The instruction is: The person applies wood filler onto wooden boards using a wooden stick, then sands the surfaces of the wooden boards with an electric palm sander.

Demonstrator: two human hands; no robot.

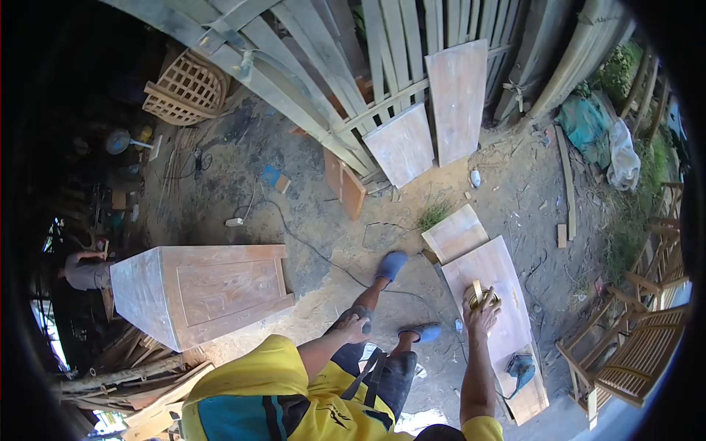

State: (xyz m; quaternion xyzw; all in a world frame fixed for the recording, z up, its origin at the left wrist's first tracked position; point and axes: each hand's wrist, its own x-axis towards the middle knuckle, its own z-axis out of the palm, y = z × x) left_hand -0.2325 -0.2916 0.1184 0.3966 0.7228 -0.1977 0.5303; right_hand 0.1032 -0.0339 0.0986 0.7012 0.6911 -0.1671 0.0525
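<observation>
My right hand (483,314) is closed on a yellowish roll (479,296) over a pale wooden board (491,275) lying low on the ground. My left hand (355,328) rests on my knee; how its fingers lie is too small to tell. On the same board, nearer my body, sits a blue power sander (520,365) with a cord. A shorter board (456,234) adjoins the far end of the long one.
A wooden cabinet (220,287) lies at the left, with a person (87,270) beyond it. Two panels (457,103) (402,145) lean on slats ahead. Wooden chairs (636,353) stand at the right. A cord (316,251) crosses the ground near my feet.
</observation>
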